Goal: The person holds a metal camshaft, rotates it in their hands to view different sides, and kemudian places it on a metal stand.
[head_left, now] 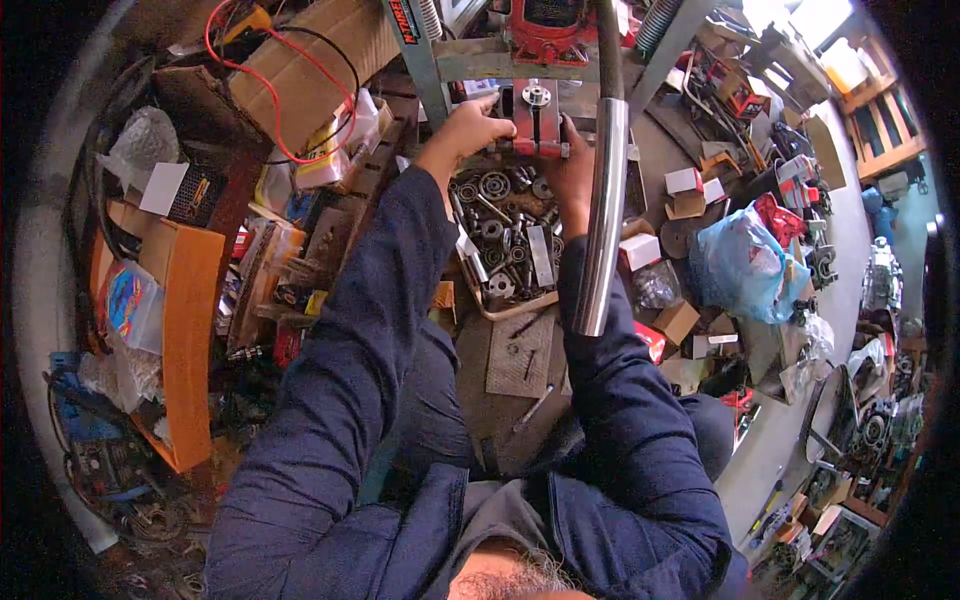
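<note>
Hub (pixel 537 96) of bright metal, round and flanged, sits at the upper end of a red slotted block (pixel 549 127), under the red hydraulic jack (pixel 551 42) of a grey press frame (pixel 431 75). A red crossbar (pixel 538 148) lies along the near edge of the block.

The person's left hand (pixel 474 128) is at the left side of the block, the thumb pointing to it and the fingers partly bent; one cannot tell if the hand grips. The right hand (pixel 573 172) is at the right side, near the end of the crossbar; its fingers are partly hidden, so its grip also cannot be told.

Just below, between the two forearms, stands a shallow tray (pixel 513 309) full of loose gears, shafts and rings. Before the right forearm passes a polished metal tube (pixel 603 220), sleeved on a dark lever (pixel 609 52). Nearer to the person, a textured mat (pixel 517 370) lies on the floor, with a slim pen-like object (pixel 534 408) beside it.

On the left there are a big cardboard box (pixel 310 62), a red cable (pixel 272 95) curving over it, and an orange carton (pixel 190 345). On the right, a blue plastic bag (pixel 745 262) rests among small boxes and metal parts.
</note>
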The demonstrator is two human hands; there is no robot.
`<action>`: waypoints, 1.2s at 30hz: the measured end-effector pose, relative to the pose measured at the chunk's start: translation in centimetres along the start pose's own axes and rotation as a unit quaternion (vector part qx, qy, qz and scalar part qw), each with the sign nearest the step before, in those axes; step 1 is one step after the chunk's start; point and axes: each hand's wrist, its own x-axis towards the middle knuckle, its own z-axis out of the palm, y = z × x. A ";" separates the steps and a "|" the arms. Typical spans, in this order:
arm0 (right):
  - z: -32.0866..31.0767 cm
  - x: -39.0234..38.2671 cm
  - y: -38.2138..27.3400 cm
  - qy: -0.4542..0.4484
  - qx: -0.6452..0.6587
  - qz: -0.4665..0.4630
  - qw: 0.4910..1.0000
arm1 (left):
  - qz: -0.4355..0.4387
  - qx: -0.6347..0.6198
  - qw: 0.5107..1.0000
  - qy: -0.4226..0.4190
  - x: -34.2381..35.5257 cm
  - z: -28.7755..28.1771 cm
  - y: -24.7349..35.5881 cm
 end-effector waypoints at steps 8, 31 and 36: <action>-0.9 -2.4 -7.3 0.013 -0.068 -0.026 0.997 | 0.092 0.001 0.989 0.114 0.4 1.0 -2.4; -6.2 -3.3 -2.4 0.146 -0.078 -0.053 0.985 | 0.136 0.276 0.935 0.173 0.3 0.4 -3.0; -7.2 -6.0 14.0 -0.118 0.216 0.233 0.941 | 0.086 0.269 0.958 -0.059 -0.2 -3.2 -0.1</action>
